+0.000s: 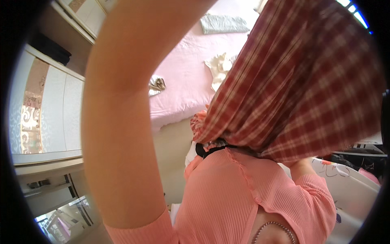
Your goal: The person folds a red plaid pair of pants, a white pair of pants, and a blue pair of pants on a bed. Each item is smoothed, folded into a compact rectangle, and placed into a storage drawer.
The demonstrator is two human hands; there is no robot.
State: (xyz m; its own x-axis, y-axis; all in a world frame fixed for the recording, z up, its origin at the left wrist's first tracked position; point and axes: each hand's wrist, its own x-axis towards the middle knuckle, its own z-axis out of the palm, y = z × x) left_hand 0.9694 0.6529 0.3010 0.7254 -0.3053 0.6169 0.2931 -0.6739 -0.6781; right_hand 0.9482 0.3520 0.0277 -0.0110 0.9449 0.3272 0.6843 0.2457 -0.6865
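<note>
One large red plaid cloth (292, 93), probably a garment, hangs in loose folds over the right and middle of the view, in front of the person's pink ribbed top (219, 183), its lower edge reaching about waist level. Bent at the elbow, the bare left arm (122, 114) runs up the left side and out past the far edge, so the left hand is out of sight and I cannot tell whether it is open or gripping. The right hand is hidden as well: the right sleeve (315, 189) leads to a bit of bare arm that passes behind the plaid, and what its fingers are doing cannot be told. Judging by the drape, the fabric is light, soft and limp, unlikely to break but quick to crease, swing or fold over itself; two well-spaced holds along a firm edge or seam would likely control it better than a pinch in the middle. Beyond it, on the far side, lies a bed with a pink cover (183, 61), bearing a folded grey cloth (223, 24) and a crumpled cream cloth (217, 71).
</note>
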